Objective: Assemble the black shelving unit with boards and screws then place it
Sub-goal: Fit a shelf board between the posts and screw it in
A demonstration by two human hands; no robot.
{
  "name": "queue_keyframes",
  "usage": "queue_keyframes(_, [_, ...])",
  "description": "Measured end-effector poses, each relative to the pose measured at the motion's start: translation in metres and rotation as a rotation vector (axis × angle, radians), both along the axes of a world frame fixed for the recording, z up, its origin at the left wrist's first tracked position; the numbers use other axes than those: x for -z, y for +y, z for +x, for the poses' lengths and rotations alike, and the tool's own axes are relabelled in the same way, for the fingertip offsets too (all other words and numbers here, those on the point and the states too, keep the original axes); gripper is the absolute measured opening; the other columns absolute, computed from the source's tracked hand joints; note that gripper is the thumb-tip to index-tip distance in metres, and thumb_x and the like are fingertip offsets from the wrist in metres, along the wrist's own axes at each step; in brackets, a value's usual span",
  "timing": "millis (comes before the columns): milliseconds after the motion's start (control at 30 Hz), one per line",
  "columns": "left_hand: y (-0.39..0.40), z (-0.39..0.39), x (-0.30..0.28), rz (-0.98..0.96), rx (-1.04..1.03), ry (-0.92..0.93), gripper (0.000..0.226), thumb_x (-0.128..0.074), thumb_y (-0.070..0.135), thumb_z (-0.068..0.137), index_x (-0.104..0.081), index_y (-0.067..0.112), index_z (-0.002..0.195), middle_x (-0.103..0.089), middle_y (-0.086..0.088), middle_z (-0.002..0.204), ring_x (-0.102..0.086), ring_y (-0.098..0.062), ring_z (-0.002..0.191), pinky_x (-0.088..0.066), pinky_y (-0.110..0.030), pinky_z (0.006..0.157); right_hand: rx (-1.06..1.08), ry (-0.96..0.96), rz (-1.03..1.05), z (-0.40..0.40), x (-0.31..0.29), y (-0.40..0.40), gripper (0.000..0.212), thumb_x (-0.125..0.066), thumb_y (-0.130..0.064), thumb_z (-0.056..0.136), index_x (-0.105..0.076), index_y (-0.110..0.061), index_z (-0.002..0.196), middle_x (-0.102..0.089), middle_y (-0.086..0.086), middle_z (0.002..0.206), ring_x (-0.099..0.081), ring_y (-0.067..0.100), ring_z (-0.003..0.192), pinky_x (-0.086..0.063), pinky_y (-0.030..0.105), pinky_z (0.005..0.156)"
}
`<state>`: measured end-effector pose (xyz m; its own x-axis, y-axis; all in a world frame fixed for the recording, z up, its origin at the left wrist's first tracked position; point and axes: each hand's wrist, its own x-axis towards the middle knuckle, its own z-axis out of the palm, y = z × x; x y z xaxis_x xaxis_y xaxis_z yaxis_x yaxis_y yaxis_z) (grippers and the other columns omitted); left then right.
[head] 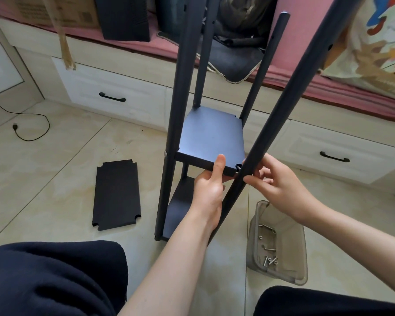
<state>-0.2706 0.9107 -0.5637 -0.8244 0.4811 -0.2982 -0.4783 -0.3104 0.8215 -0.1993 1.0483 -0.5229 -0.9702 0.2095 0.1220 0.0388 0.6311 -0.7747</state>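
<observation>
4 black poles (274,124) stand upright; 2 boards (211,133) sit fitted between them, 1 loose board (116,195) lies on the floor. 1 plastic tray (294,277) holds several screws (269,261). 2 drawer handles (112,97), 2 hands (209,188).

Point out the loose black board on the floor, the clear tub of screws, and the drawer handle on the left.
loose black board (116,195): head view, middle of its top face.
clear tub (300,236): head view, its right wall.
drawer handle (112,97): head view, middle of the bar.

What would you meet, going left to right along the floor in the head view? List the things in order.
Power cable → loose black board → left hand gripping the shelf board → right hand on the front right pole → clear plastic tub of screws.
</observation>
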Motion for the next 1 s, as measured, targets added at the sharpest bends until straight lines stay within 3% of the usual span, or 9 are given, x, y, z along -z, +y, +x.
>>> queue_keyframes(67, [0.0005, 0.002, 0.0011, -0.009, 0.012, 0.007, 0.045, -0.054, 0.057, 0.09, -0.068, 0.018, 0.109, -0.076, 0.001, 0.106, -0.071, -0.01, 0.099, -0.044, -0.021, 0.076, 0.007, -0.004, 0.003, 0.0004, -0.0023, 0.0003, 0.022, -0.068, -0.012, 0.091, -0.06, -0.024, 0.108, -0.062, 0.007, 0.089, -0.057, 0.021, 0.072, -0.054, 0.046, 0.073])
queue_keyframes(133, [0.0008, 0.0047, 0.0017, -0.019, 0.019, 0.018, 0.054, -0.054, 0.062, 0.084, -0.068, 0.017, 0.11, -0.076, 0.002, 0.107, -0.071, -0.009, 0.1, -0.044, -0.021, 0.076, 0.011, -0.008, 0.008, 0.001, -0.005, 0.0006, 0.022, -0.069, -0.01, 0.09, -0.061, -0.022, 0.107, -0.063, 0.004, 0.09, -0.059, 0.016, 0.071, -0.055, 0.045, 0.074])
queue_keyframes(467, [0.0007, 0.0089, 0.003, -0.04, 0.056, 0.072, 0.048, -0.056, 0.066, 0.077, -0.069, 0.026, 0.1, -0.077, 0.007, 0.101, -0.071, -0.004, 0.097, -0.045, -0.014, 0.071, -0.017, 0.01, 0.006, -0.0019, -0.0058, 0.0045, 0.023, -0.076, -0.01, 0.084, -0.063, -0.018, 0.101, -0.068, 0.005, 0.094, -0.063, 0.028, 0.076, -0.054, 0.041, 0.08])
queue_keyframes(600, [0.0029, 0.0082, 0.0046, -0.04, 0.029, 0.064, 0.049, -0.057, 0.063, 0.081, -0.07, 0.021, 0.103, -0.077, 0.001, 0.103, -0.072, -0.012, 0.099, -0.047, -0.02, 0.076, -0.039, 0.007, 0.011, -0.0043, -0.0044, 0.003, 0.033, -0.079, -0.014, 0.082, -0.06, -0.034, 0.099, -0.067, 0.005, 0.092, -0.06, 0.028, 0.074, -0.055, 0.044, 0.076])
queue_keyframes(733, [0.0028, 0.0062, 0.0038, 0.011, -0.003, 0.016, 0.049, -0.058, 0.055, 0.087, -0.07, 0.011, 0.104, -0.077, -0.012, 0.103, -0.073, -0.025, 0.099, -0.055, -0.026, 0.078, -0.046, -0.006, 0.002, -0.0054, -0.0038, 0.0024, 0.032, -0.077, -0.011, 0.083, -0.059, -0.033, 0.098, -0.063, 0.01, 0.092, -0.055, 0.029, 0.073, -0.054, 0.045, 0.076])
queue_keyframes(867, [0.0027, 0.0056, 0.0028, 0.068, -0.008, -0.028, 0.052, -0.059, 0.053, 0.084, -0.066, 0.009, 0.11, -0.077, -0.012, 0.103, -0.074, -0.023, 0.095, -0.058, -0.025, 0.074, -0.024, 0.008, 0.023, -0.0039, -0.0055, 0.0, 0.029, -0.074, -0.008, 0.086, -0.059, -0.03, 0.099, -0.063, 0.007, 0.088, -0.06, 0.031, 0.069, -0.056, 0.036, 0.063])
queue_keyframes(1000, [0.0047, 0.0061, 0.0037, 0.076, -0.017, -0.044, 0.05, -0.06, 0.054, 0.084, -0.066, 0.014, 0.113, -0.076, -0.008, 0.11, -0.072, -0.022, 0.104, -0.057, -0.032, 0.085, 0.054, 0.018, 0.051, -0.0031, -0.0052, -0.0032, 0.03, -0.074, -0.009, 0.085, -0.057, -0.03, 0.095, -0.062, 0.002, 0.074, -0.066, 0.021, 0.051, -0.054, 0.029, 0.055])
